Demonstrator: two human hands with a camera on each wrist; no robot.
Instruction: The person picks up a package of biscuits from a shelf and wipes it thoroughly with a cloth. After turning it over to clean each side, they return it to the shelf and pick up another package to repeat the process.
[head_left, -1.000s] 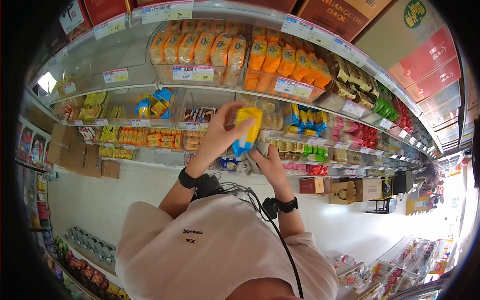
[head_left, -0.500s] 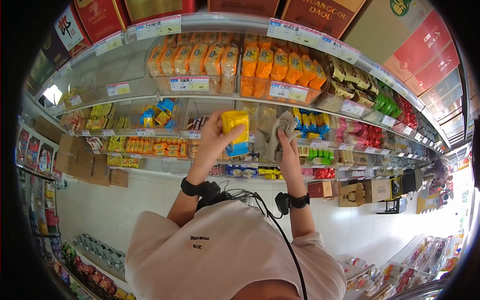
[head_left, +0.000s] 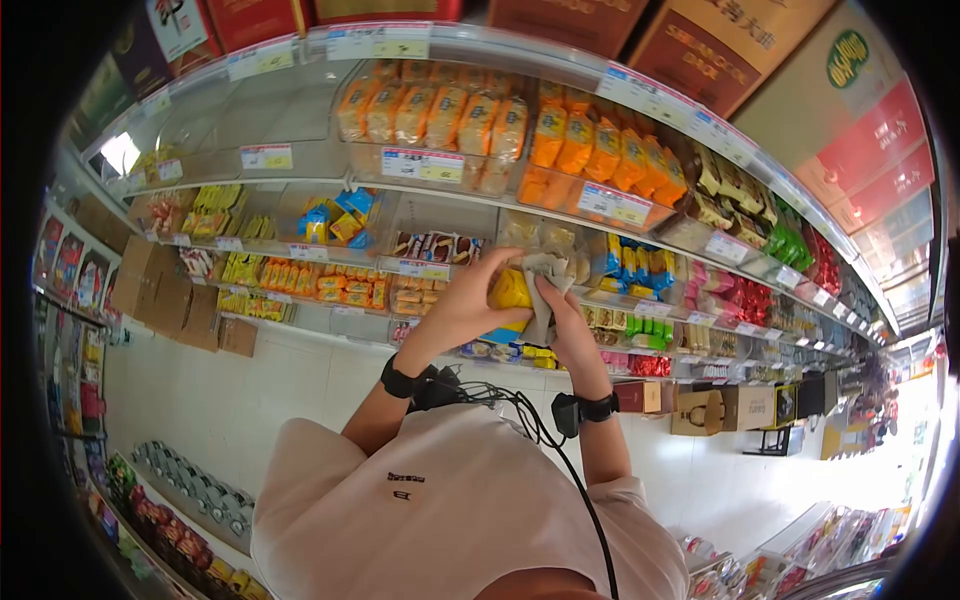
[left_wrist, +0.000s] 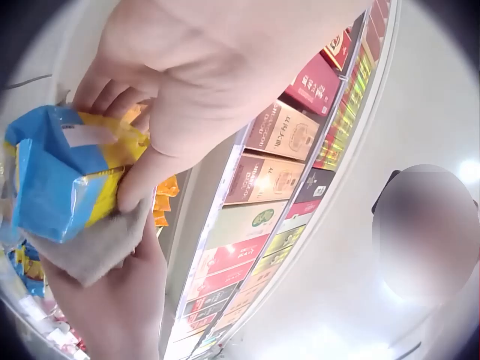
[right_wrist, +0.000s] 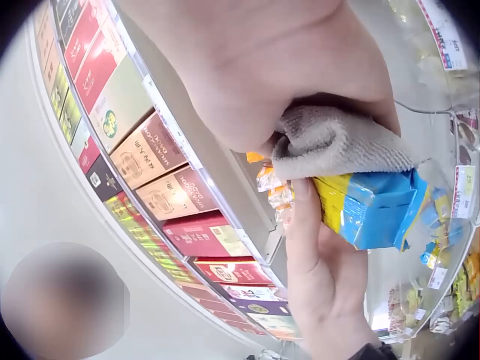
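A yellow and blue packet is gripped by my left hand, fingers round one side and thumb across it. My right hand holds a grey cloth against the packet's other side. In the left wrist view the packet's blue end faces the camera, with the cloth below it. The right wrist view has the cloth bunched under my right hand, touching the packet; part of the packet is covered.
Shelves with clear bins rise in front: orange packets on the upper tier, blue and yellow packets in a lower bin. Boxes stand on top. Cartons sit on the floor at the right. A black cable hangs over the shirt.
Half a second ago the cloth was apart from the packet; now it lies against it. The hands have come together, and the head view has shifted.
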